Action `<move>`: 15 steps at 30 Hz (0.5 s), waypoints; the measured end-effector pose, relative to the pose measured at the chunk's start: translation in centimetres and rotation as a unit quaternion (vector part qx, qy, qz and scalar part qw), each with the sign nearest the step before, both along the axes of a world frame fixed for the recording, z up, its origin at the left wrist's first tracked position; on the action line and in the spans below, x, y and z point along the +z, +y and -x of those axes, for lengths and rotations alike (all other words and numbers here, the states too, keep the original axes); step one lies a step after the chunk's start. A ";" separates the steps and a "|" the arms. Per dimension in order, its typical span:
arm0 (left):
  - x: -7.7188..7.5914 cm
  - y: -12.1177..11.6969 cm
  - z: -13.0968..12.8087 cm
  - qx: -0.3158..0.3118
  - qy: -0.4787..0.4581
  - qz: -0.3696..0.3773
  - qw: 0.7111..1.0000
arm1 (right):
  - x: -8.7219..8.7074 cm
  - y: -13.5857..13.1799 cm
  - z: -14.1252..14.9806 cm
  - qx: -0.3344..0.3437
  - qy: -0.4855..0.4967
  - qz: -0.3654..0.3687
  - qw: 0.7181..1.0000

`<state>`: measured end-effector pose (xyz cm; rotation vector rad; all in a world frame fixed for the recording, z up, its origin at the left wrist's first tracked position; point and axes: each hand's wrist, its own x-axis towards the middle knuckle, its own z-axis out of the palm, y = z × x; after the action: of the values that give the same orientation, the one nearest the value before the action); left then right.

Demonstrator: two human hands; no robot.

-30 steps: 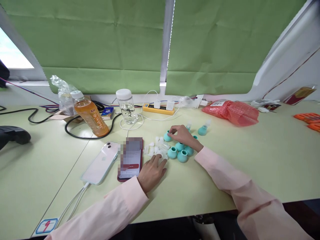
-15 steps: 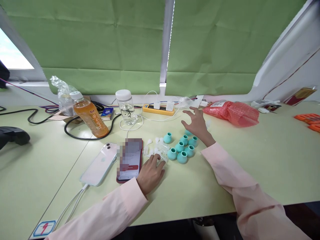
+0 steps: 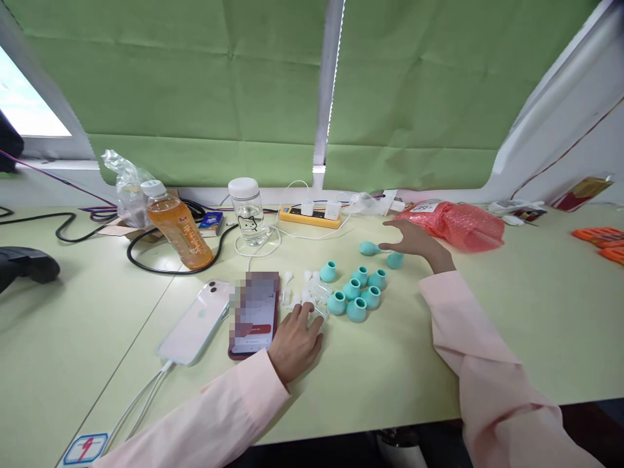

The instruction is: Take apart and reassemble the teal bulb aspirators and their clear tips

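Observation:
My left hand (image 3: 296, 343) rests at the near edge of a pile of small white and clear plastic tips (image 3: 307, 290); its fingers are loosely bent and apart, fingertips touching the pieces. Several teal rubber bulbs (image 3: 351, 289) stand grouped right of the pile, their round mouths up. Behind them, my right hand (image 3: 414, 239) has thumb and index finger spread wide. A teal bulb with a clear tip (image 3: 369, 248) lies on its side, its tip toward that thumb; whether they touch I cannot tell. Another teal bulb (image 3: 395, 260) is just below the hand, its top hidden.
Left of the pile lie a red-cased phone (image 3: 254, 315) and a white phone (image 3: 195, 322) with cables. Behind stand a clear water bottle (image 3: 249, 214), an orange drink bottle (image 3: 179, 227) and a yellow power strip (image 3: 310, 217). A red bubble-wrap package (image 3: 453, 224) lies at the back right.
My right hand left the single bulb beside the pile and moved back and right. The tipped bulb that stood upright now lies on its side. My left hand has stayed in place.

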<state>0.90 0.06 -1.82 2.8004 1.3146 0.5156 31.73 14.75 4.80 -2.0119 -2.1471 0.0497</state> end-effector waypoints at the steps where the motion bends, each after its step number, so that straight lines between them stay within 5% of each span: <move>1: 0.0 0.0 0.0 -0.001 0.001 -0.001 1.000 | 0.1 0.0 -0.1 0.013 0.017 0.019 1.000; 8: 0.0 0.0 0.1 -0.006 -0.005 -0.018 1.000 | 0.1 0.2 -1.0 -0.037 0.155 0.104 0.982; 15: 0.8 -0.5 0.4 -0.030 -0.158 -0.068 0.985 | 4.4 -3.3 2.7 0.023 0.303 -0.090 0.948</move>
<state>0.51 -0.47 -1.00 2.6988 1.1657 1.0322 29.02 11.43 9.20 -1.5737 -1.7285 0.4076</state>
